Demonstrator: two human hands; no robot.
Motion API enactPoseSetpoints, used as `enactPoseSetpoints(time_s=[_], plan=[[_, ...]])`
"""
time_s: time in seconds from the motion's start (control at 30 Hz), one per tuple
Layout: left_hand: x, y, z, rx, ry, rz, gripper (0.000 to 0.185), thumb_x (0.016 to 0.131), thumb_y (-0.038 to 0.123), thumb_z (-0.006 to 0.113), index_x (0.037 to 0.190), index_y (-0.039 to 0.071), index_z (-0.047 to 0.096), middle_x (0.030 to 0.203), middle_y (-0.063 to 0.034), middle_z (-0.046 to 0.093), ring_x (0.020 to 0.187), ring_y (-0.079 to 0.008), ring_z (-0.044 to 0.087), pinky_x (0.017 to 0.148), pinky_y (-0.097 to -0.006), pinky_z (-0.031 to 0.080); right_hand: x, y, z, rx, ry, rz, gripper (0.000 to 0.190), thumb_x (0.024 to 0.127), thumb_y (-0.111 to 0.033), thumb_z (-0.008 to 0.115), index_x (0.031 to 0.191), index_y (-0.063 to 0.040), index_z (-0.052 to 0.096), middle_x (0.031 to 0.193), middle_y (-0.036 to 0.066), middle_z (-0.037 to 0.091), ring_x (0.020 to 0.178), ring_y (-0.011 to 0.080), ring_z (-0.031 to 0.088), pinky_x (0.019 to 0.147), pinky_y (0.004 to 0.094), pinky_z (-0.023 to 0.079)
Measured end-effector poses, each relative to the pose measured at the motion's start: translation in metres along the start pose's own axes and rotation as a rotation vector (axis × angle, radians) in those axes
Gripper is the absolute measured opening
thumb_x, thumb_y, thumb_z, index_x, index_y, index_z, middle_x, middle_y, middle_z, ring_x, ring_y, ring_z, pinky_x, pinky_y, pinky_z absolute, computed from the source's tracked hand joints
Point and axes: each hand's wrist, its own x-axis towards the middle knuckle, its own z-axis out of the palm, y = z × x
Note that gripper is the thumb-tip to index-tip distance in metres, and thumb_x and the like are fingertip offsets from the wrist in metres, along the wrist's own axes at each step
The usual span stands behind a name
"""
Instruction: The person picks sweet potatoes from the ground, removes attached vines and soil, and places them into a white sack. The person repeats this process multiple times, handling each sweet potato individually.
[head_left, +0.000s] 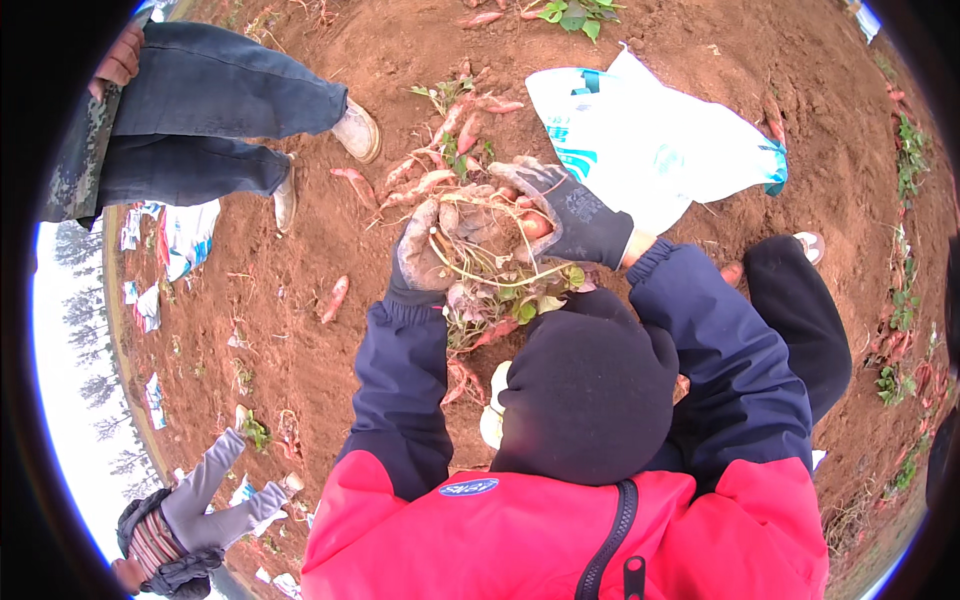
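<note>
My left hand (421, 251) and my right hand (574, 214), both in dark work gloves with soiled palms, hold a clump of sweet potatoes (535, 224) between them, with soil and stringy roots on it. Vines with green and purplish leaves (517, 296) hang from the clump towards my knees. Just beyond my hands lies a pile of sweet potatoes (431, 180) on the reddish soil. A single sweet potato (335, 298) lies apart to the left. The undersides of the roots in my grip are hidden.
A white woven sack (660, 139) with blue print lies at the upper right. A person in jeans (225, 82) stands close at the upper left; another person (199, 517) is farther off at the lower left. More sacks (191, 232) and a row of vines (904, 300) lie at the sides.
</note>
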Motion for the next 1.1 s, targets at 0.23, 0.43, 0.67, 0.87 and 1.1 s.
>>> enactPoseSetpoints(time_s=[0.23,0.43,0.67,0.87,1.1], plan=[[0.022,-0.017,-0.022,0.054,0.009,-0.1,0.034,0.098,0.03,0.045,0.117,0.002,0.049,0.095,-0.0077,0.057,0.107,-0.0346,0.058,0.092,-0.0504,0.049,-0.026,0.046,0.011,1.141,-0.351,0.597,0.039,0.089,-0.035,0.063,0.112,-0.004,0.056,0.093,0.007,0.064,0.08,0.0134,0.06,0.073,0.0279,0.05],[0.032,-0.038,-0.027,0.379,0.223,-0.148,0.023,0.098,0.028,0.047,0.1,0.007,0.053,0.085,-0.0035,0.054,0.084,-0.0232,0.065,0.076,-0.0378,0.057,-0.054,0.068,0.006,1.144,-0.271,0.687,0.039,0.092,-0.034,0.058,0.114,-0.002,0.057,0.095,0.011,0.066,0.083,0.0167,0.064,0.076,0.0312,0.051],[0.017,-0.084,-0.004,1.241,0.064,-0.114,0.028,0.091,0.02,0.06,0.109,-0.002,0.061,0.097,-0.0151,0.067,0.088,-0.0288,0.065,0.079,-0.0361,0.051,-0.081,0.058,0.005,-0.185,-0.201,0.8,0.05,0.08,-0.047,0.061,0.102,-0.002,0.061,0.093,0.02,0.067,0.088,0.0333,0.064,0.079,0.0419,0.05],[0.018,-0.13,0.005,1.64,-0.302,0.084,0.025,0.085,0.019,0.064,0.104,0.001,0.064,0.103,-0.0179,0.065,0.093,-0.0347,0.063,0.081,-0.0399,0.051,-0.13,0.072,0.005,-0.011,-0.215,1.075,0.039,0.086,-0.036,0.056,0.102,-0.002,0.065,0.088,0.019,0.067,0.081,0.0314,0.068,0.073,0.0425,0.052],[0.022,-0.125,0.012,1.652,-0.628,0.069,0.023,0.087,0.015,0.057,0.106,0.002,0.062,0.103,-0.0187,0.064,0.093,-0.0352,0.062,0.081,-0.0391,0.051,-0.158,0.098,-0.022,-0.072,-0.377,1.146,0.052,0.077,-0.043,0.065,0.107,-0.001,0.067,0.094,0.019,0.069,0.086,0.0274,0.068,0.075,0.0378,0.052]])
